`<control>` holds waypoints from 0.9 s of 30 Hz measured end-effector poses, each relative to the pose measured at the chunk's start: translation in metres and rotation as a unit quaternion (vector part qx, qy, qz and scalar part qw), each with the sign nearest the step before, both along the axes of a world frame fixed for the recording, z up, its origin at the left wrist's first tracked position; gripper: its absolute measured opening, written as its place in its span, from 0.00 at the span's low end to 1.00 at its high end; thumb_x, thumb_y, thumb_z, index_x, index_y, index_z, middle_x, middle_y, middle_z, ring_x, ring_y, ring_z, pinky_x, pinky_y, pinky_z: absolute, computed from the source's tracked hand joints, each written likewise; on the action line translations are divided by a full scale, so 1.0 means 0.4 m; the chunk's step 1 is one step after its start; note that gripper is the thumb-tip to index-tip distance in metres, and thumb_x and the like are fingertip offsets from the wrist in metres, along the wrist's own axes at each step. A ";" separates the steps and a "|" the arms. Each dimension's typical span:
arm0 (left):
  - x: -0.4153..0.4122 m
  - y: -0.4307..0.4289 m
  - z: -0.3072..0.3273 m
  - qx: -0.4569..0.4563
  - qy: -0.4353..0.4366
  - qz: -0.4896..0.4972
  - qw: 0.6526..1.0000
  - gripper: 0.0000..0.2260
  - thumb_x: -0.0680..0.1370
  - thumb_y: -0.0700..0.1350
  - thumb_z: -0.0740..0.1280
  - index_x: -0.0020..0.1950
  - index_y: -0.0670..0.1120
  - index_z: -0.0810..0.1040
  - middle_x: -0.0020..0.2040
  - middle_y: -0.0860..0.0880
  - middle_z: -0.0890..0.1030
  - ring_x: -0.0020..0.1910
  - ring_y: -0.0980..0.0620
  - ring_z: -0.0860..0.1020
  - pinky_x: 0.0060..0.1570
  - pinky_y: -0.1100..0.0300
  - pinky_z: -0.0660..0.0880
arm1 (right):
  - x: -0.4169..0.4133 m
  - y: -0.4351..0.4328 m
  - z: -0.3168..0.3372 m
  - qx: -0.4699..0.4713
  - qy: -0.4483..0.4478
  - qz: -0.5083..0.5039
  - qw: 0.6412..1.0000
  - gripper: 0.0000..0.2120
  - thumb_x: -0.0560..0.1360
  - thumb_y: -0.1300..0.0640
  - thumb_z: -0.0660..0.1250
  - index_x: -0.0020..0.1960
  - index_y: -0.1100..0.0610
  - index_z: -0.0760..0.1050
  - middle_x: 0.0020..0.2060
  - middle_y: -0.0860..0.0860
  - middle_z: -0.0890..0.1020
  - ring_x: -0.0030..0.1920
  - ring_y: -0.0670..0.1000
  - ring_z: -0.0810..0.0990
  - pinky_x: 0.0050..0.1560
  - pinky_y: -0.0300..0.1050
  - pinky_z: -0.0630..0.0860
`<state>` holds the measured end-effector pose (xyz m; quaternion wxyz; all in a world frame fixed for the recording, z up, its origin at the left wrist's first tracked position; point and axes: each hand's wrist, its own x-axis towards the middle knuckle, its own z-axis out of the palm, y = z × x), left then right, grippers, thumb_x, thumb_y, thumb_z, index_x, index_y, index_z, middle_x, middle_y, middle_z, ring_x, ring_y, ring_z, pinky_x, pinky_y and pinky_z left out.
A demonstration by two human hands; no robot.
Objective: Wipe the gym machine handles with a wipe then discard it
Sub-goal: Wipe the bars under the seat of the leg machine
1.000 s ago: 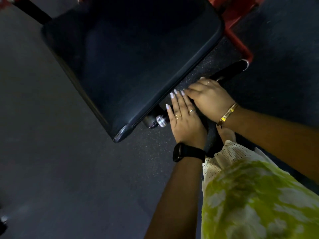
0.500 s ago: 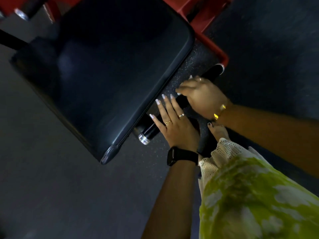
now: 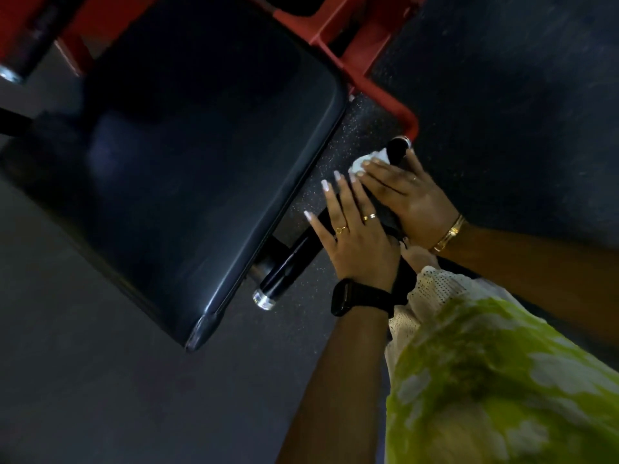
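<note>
From the head view, wiping was the step in hand. The right hand (image 3: 408,199) lay over the far end of the handle (image 3: 291,266), fingers clamped down on the white wipe (image 3: 363,162), which was bunched against the bar just short of its chrome end cap. The left hand (image 3: 355,236) rested flat on the middle of the same bar, fingers straight and spread, holding nothing and seemingly steadying it. Its fingertips sat just beside the wipe.

By my reading, the far end was being covered, while the near stretch, down to the lower chrome cap, looked untouched. The next move would call for drawing the wipe back along the bar toward that cap, with the left hand lifted out of its path. Any other handle, and the discarding, were yet to come.

The bar ran beside a dark padded seat (image 3: 201,162) on a red frame (image 3: 335,38). Beneath was a dark speckled floor (image 3: 100,380). The room was dim, and no bin showed.
</note>
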<state>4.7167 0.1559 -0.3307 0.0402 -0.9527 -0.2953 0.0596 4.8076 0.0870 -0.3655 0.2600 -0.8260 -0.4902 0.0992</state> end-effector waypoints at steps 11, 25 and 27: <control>0.057 -0.016 -0.009 -0.003 0.059 -0.041 0.997 0.33 0.75 0.49 0.58 0.76 0.40 0.51 0.78 0.43 0.53 0.77 0.47 0.50 0.72 0.40 0.43 | 0.066 0.003 -0.043 -0.066 0.039 -0.022 0.997 0.21 0.75 0.61 0.58 0.68 0.62 0.69 0.66 0.59 0.73 0.62 0.58 0.76 0.67 0.63 0.58; -0.062 0.034 0.032 -0.032 0.020 0.003 0.999 0.34 0.71 0.45 0.56 0.77 0.44 0.51 0.77 0.42 0.55 0.76 0.45 0.51 0.74 0.48 0.45 | 0.077 0.120 0.052 -0.081 0.282 -0.222 0.930 0.24 0.76 0.71 0.54 0.69 0.56 0.69 0.65 0.51 0.75 0.65 0.51 0.73 0.66 0.39 0.64; -0.094 0.040 0.038 -0.026 0.013 0.040 0.999 0.36 0.70 0.44 0.61 0.77 0.45 0.53 0.77 0.42 0.55 0.76 0.44 0.51 0.75 0.49 0.46 | 0.016 0.125 0.092 -0.052 0.273 -0.220 0.935 0.25 0.76 0.71 0.55 0.71 0.56 0.66 0.67 0.54 0.72 0.67 0.54 0.70 0.69 0.42 0.62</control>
